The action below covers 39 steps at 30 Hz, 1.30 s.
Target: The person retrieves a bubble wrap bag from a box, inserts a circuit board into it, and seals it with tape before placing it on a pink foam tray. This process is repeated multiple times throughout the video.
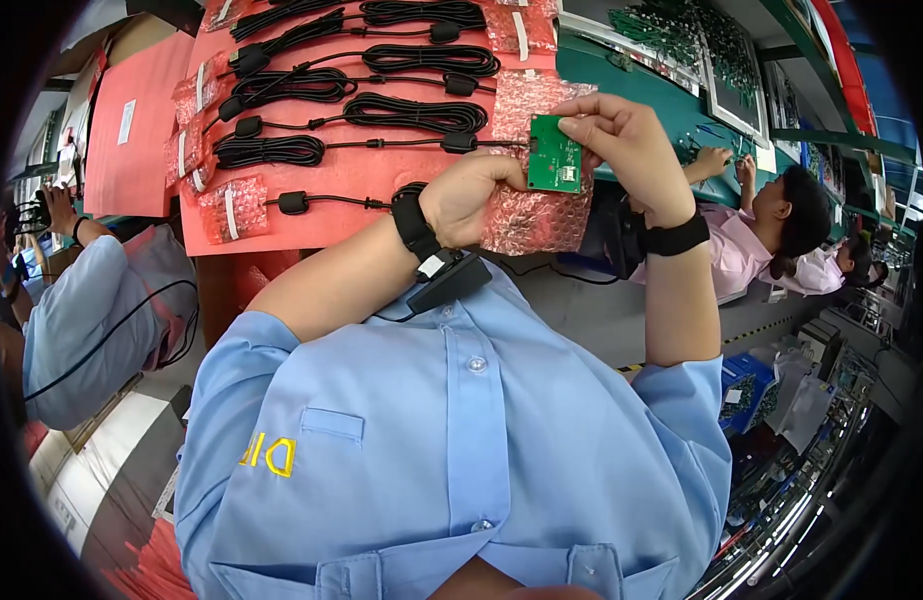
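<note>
The right hand (633,146) grips the green board (547,165) over the red bubble wrap (526,222); whether the left hand (471,198), its grip curled by the edge, pinches it is unclear. Positioning the board seems underway; the next move calls for steady support.

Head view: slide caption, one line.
Right hand holds a green board over red bubble wrap, left hand at the board's left edge; coiled black cables lie alongside.

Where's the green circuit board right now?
Head view, upper right of centre: the green circuit board is between the left hand and right hand, over pink bubble wrap.
</note>
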Each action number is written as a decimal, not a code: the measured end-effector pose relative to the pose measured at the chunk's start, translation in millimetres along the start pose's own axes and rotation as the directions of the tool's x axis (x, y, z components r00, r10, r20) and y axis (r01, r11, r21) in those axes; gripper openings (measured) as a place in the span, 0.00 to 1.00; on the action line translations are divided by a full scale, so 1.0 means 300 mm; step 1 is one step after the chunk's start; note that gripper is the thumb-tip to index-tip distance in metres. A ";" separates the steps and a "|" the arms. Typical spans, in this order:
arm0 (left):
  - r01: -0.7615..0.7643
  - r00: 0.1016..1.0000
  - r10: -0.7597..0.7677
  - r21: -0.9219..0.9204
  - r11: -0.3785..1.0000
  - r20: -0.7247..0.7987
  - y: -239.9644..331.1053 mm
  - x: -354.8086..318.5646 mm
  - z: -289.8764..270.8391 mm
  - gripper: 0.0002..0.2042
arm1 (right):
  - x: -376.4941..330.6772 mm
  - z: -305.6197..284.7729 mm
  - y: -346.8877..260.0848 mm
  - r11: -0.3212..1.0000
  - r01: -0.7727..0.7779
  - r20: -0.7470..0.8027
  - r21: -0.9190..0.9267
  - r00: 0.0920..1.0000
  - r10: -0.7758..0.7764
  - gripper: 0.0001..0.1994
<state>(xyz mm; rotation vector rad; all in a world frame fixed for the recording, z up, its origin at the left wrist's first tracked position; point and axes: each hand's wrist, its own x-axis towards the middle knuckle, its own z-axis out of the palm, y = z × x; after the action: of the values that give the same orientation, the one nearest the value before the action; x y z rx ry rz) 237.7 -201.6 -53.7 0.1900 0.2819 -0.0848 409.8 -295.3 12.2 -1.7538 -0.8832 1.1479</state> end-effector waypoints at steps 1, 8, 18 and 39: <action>0.037 0.998 -0.032 -0.082 0.996 0.059 0.002 -0.001 -0.006 0.17 | 0.000 -0.001 0.019 1.000 -0.026 -0.011 -0.002 1.000 0.026 0.11; 0.030 0.992 -0.002 -0.228 0.973 0.125 -0.001 0.026 0.022 0.17 | 0.011 -0.005 0.026 0.950 0.129 -0.071 -0.283 0.985 -0.155 0.12; 0.054 0.996 -0.039 -0.193 0.980 0.082 0.008 0.027 0.011 0.16 | -0.133 0.002 0.072 0.023 0.570 0.238 -0.821 0.378 -0.895 0.19; -0.271 0.952 0.289 0.154 0.950 -0.104 -0.056 0.024 0.034 0.19 | 0.026 -0.029 0.139 0.941 0.337 0.155 0.031 0.928 -0.337 0.11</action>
<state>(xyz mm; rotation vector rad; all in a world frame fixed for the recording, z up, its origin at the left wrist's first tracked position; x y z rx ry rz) 245.4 -220.5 -49.0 0.3726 0.3724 0.1918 425.1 -307.4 -26.5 -1.4480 -1.2249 1.0661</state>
